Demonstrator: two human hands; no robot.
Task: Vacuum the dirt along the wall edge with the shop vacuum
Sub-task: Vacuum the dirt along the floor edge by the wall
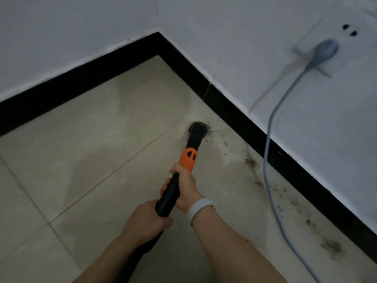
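Two bare forearms enter from the lower edge, no sleeves visible on either up to the frame border. Right wrist carries a pale grey-white band (pixel 201 209), smooth and rounded like a fitness tracker strap, sitting snug just behind the right hand (pixel 186 189). Left hand (pixel 145 218) and left wrist show nothing worn: no ring, watch or glove discernible.
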